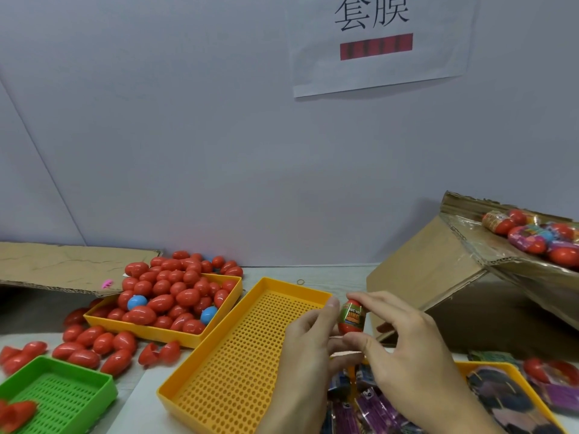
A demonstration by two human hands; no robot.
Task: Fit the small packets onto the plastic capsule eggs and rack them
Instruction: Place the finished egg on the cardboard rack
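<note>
A red capsule egg (351,317) with a green and orange printed packet around its middle is held upright between both hands, above the right edge of an empty perforated orange tray (238,368). My left hand (308,343) pinches it from the left with thumb and fingers. My right hand (404,346) pinches it from the right, fingertips at its top and bottom. Loose purple and dark packets (369,408) lie under my hands at the lower right.
An orange tray (175,335) heaped with red and a few blue eggs sits at left, with several red eggs (94,346) spilled around it. A green perforated tray (62,399) is at bottom left. A tilted cardboard box (445,277) holding wrapped eggs (532,236) stands at right.
</note>
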